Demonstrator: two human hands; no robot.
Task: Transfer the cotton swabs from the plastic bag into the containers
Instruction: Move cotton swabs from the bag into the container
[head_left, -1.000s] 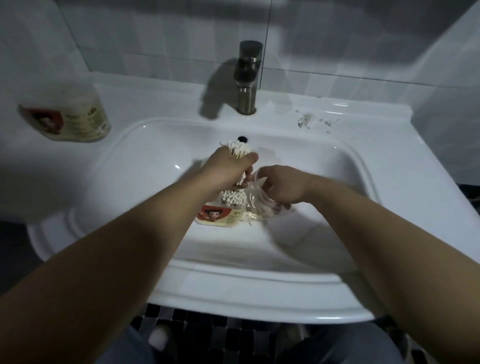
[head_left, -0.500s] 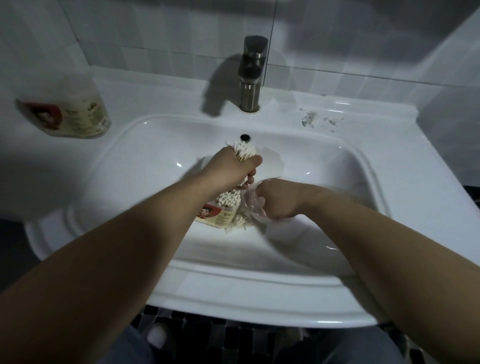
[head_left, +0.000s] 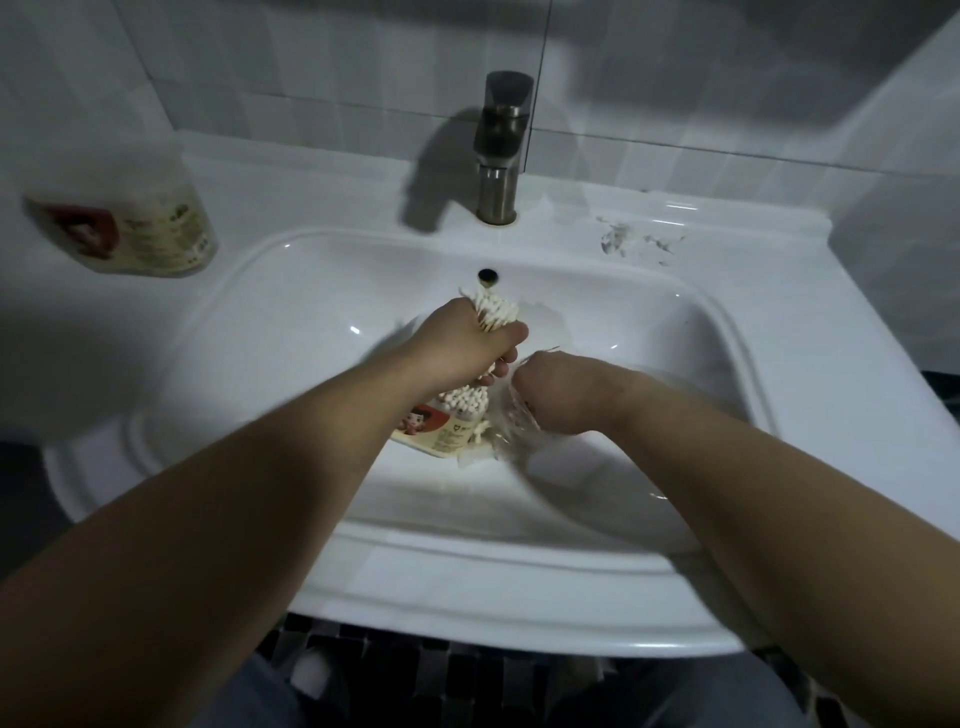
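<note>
While my left hand (head_left: 467, 343) fists a bundle of cotton swabs (head_left: 496, 312) above the container (head_left: 441, 431) in the sink (head_left: 291, 291), my right hand (head_left: 550, 400) clutches the plastic bag (head_left: 511, 426) beside it. Swabs seem light, stiff and easily scattered, so I'd grip mid-shaft, firmly.

Right hand (head_left: 550, 400) motion-blurred, fingers hidden; plastic bag (head_left: 506, 418) smeared; container (head_left: 441, 436) half behind left forearm (head_left: 311, 447).
</note>
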